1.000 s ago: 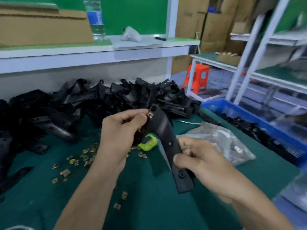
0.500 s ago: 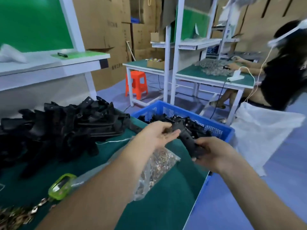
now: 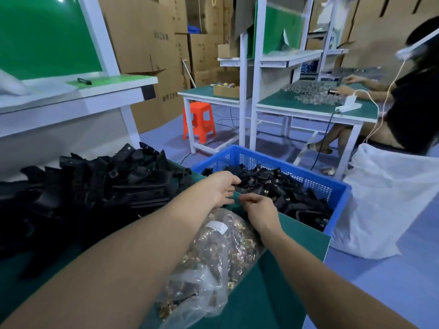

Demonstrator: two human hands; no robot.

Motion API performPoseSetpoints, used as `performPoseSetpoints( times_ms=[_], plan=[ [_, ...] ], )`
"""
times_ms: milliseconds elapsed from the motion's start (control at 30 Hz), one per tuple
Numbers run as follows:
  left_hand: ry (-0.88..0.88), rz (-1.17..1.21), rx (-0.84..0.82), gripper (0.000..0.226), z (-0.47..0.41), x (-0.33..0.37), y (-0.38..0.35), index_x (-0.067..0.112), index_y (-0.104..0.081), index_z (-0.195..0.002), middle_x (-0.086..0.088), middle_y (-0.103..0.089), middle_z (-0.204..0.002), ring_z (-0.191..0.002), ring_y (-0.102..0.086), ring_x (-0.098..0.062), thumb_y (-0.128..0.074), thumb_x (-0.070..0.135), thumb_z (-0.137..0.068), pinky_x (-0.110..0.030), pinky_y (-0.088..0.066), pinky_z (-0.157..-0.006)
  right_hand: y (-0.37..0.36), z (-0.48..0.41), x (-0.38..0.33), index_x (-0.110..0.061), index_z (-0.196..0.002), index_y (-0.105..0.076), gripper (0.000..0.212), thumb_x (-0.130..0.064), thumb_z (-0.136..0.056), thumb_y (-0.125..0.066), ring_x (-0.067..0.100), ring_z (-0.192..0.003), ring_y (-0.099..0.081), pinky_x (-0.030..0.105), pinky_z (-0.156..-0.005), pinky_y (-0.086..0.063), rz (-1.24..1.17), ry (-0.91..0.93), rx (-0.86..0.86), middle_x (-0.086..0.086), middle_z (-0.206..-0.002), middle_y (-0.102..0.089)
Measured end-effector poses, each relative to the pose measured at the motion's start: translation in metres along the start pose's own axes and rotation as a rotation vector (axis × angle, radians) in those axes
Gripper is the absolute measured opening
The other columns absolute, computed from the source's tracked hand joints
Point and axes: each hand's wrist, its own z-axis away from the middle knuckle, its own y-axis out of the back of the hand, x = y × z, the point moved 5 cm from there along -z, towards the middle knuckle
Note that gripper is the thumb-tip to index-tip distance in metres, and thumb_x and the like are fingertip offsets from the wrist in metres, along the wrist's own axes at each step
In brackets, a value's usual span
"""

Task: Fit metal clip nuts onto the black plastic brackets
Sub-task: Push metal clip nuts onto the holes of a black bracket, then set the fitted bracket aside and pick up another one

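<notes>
left hand (image 3: 222, 189) loose, empty over basket (image 3: 339, 203); right hand (image 3: 260, 211) curled, contents unclear | brackets (image 3: 292, 195) stiff, light; I'd grip mid-arm

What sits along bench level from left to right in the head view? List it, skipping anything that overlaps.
Pile of black brackets → blue basket → white sack.

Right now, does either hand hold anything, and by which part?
The left hand holds nothing. The right hand has curled fingers; whether it holds anything cannot be told.
</notes>
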Motion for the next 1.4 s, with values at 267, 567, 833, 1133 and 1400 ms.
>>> performPoseSetpoints(
  times_ms=[267, 567, 833, 1133, 1400],
  plan=[
    [-0.142, -0.035, 0.077, 0.033, 0.067, 0.005, 0.065, 0.01, -0.063, -0.134, -0.011, -0.056, -0.144, -0.141, -0.045, -0.026, -0.059, 0.014, -0.101, -0.042, -0.042, -0.107, -0.022, 0.033, -0.063, -0.029, -0.091, -0.08, 0.032, -0.011, -0.084, -0.054, 0.011, -0.077, -0.067, 0.02, -0.059, -0.047, 0.201, 0.146, -0.115, -0.008, -0.097, -0.076],
    [-0.435, -0.202, 0.512, 0.025, 0.222, -0.031, 0.192, 0.021, -0.081, -0.105, 0.0, -0.08, -0.099, -0.094, -0.075, -0.011, -0.061, 0.015, -0.092, -0.026, -0.054, -0.086, -0.161, 0.145, -0.152, -0.033, -0.075, -0.081, 0.032, -0.01, -0.077, -0.058, 0.014, -0.089, -0.071, 0.032, -0.084, -0.057, 0.112, 0.376, -0.544, -0.006, -0.081, -0.078],
    [-0.379, -0.107, 1.047, 0.032, 0.354, -0.162, 0.344, 0.029, -0.079, -0.088, 0.017, -0.073, -0.093, -0.096, -0.063, -0.005, -0.06, 0.004, -0.094, -0.012, -0.046, -0.074, -0.313, 0.228, -0.114, -0.027, -0.13, -0.069, 0.043, -0.008, -0.092, -0.06, 0.016, -0.112, -0.061, 0.035, -0.098, -0.051, 0.377, 0.374, -0.88, -0.006, -0.131, -0.065],
    [-0.171, -0.127, 1.463, 0.028, 0.426, -0.269, 0.392, 0.028, -0.077, -0.11, 0.006, -0.075, -0.094, -0.073, -0.068, -0.009, -0.057, 0.015, -0.095, -0.021, -0.047, -0.057, -0.429, 0.322, -0.103, -0.029, -0.147, -0.049, 0.048, -0.033, -0.1, -0.063, 0.015, -0.096, -0.064, 0.029, -0.08, -0.051, 0.503, 0.602, -1.037, -0.004, -0.139, -0.059],
    [-0.248, -0.556, 1.449, 0.022, 0.401, -0.274, 0.367, 0.023, -0.075, -0.104, 0.007, -0.066, -0.106, -0.101, -0.058, -0.018, -0.057, 0.017, -0.093, -0.038, -0.045, -0.096, -0.492, 0.36, -0.103, -0.025, -0.135, -0.057, 0.055, -0.048, -0.088, -0.073, 0.028, -0.103, -0.068, 0.036, -0.073, -0.049, 0.808, 0.875, -0.687, 0.005, -0.115, -0.071]
  ],
)
